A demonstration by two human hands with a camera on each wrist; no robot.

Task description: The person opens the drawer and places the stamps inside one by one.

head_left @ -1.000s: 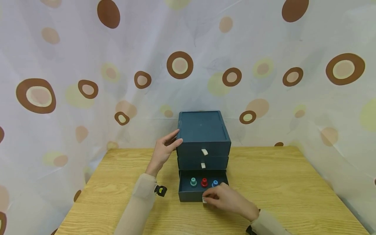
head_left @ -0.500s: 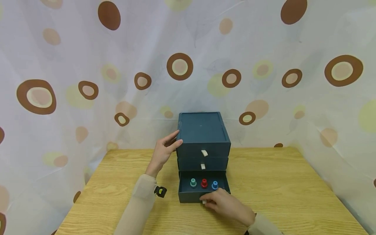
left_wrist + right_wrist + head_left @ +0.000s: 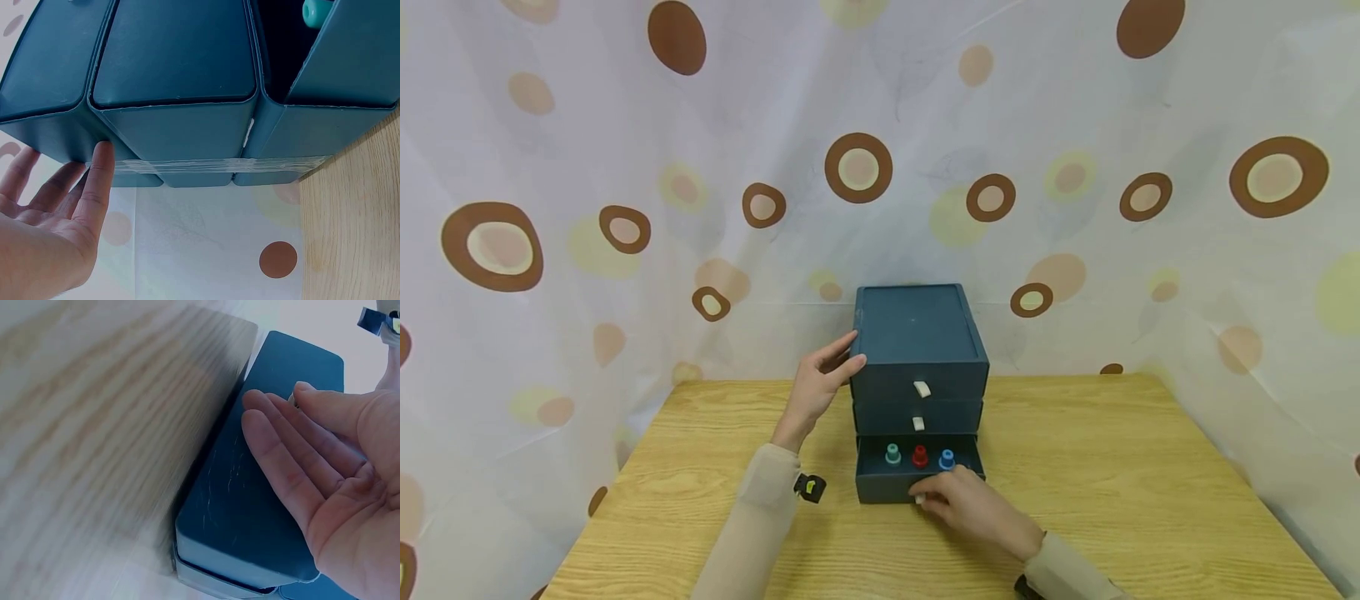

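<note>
A dark blue three-drawer cabinet (image 3: 917,325) stands on the table with its bottom drawer (image 3: 883,489) pulled partly out. Inside that drawer a teal peg-like piece (image 3: 892,455), a red one (image 3: 920,457) and a blue one (image 3: 947,459) stand upright in a row. My right hand (image 3: 970,504) is at the drawer front and pinches its small white handle (image 3: 919,499) between thumb and fingers; the handle is mostly hidden in the right wrist view. Against the cabinet's left side, near the top, my left hand (image 3: 820,387) rests with extended fingers (image 3: 98,181).
White handles mark the top drawer (image 3: 951,382) and middle drawer (image 3: 951,417), both closed. Clear tape (image 3: 206,165) runs along the cabinet's side. The wood-grain table (image 3: 1112,467) spreads around it, and a dotted curtain (image 3: 1075,108) hangs behind.
The bottom drawer has slid a little inward, carrying the three pieces back with it. My right hand has shifted its hold at the handle and moved forward. The left hand stays put.
</note>
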